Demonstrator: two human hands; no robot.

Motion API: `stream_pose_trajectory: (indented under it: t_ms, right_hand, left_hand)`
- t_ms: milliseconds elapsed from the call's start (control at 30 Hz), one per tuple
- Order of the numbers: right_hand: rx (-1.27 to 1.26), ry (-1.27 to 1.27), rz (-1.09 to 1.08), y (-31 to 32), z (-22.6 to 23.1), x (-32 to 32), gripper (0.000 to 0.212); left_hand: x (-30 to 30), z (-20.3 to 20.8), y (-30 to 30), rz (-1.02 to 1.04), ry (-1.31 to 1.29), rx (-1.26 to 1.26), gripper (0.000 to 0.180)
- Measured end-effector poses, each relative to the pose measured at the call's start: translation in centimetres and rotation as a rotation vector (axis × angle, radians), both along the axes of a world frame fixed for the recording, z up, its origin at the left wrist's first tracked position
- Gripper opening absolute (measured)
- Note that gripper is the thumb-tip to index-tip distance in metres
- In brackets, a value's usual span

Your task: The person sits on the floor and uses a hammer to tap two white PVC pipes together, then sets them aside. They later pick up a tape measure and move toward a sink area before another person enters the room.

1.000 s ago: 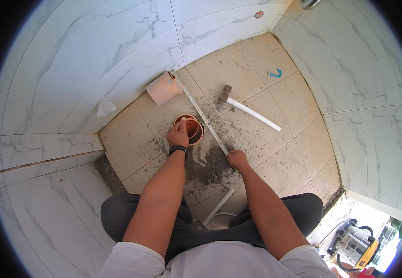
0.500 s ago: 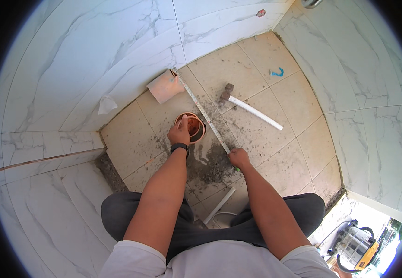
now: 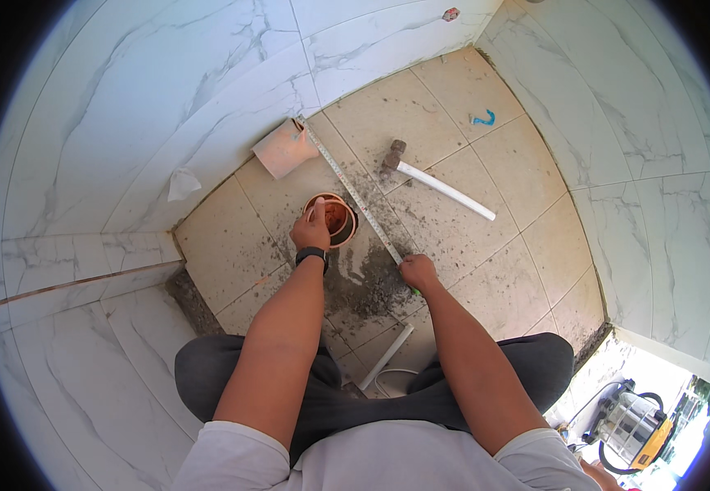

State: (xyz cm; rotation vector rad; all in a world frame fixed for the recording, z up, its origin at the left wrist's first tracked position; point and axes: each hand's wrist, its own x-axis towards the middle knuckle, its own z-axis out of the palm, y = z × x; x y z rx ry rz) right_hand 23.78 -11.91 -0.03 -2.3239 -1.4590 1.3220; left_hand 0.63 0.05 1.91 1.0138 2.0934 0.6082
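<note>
My left hand is closed on the rim of a short orange-brown pipe piece, which sits at a round opening in the tiled floor. The pipe's inside looks reddish-brown; my fingers hide its left side. My right hand is closed round a tape measure, of which only a bit of green shows below the fist. From it the pale tape blade runs out across the floor, past the pipe's right side, to the far wall. Beside the blade's far end lies a wider, pale orange pipe offcut.
A hammer with a white handle lies right of the tape. Farther off is a blue hooked piece. Grey rubble covers the floor between my arms. A white bar lies near my legs, and a yellow-black vacuum cleaner stands lower right.
The whole view has shifted slightly, so the floor and things sit a little higher and more to the left. Both hands keep their holds, and the tape stays drawn out.
</note>
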Motion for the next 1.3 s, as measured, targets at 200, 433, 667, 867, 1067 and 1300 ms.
stream_pose_trajectory:
  t_ms: [200,433,667,867,1067,1300]
  right_hand:
    - [0.026,-0.017,0.007,-0.2,-1.2,0.1,0.025]
    - [0.007,-0.084,0.175,-0.2,-2.5,0.7,0.029]
    - [-0.040,-0.010,0.038,0.3,-0.5,0.4,0.030]
    - [-0.011,-0.022,0.071,0.1,-1.0,0.5,0.032]
    - [0.116,-0.084,0.159,-0.1,-2.3,0.6,0.027]
    - [0.120,-0.106,0.326,-0.2,-2.2,0.8,0.031]
  left_hand:
    - [0.0,0.1,0.0,0.017,-0.027,-0.001,0.069]
    - [0.4,1.0,-0.1,0.056,-0.018,-0.029,0.069]
    - [0.3,1.0,-0.2,0.039,-0.023,-0.001,0.070]
    - [-0.1,0.1,0.0,0.021,-0.060,-0.064,0.073]
    - [0.0,1.0,-0.2,-0.014,-0.025,-0.064,0.076]
    - [0.1,1.6,-0.5,-0.025,0.011,-0.047,0.073]
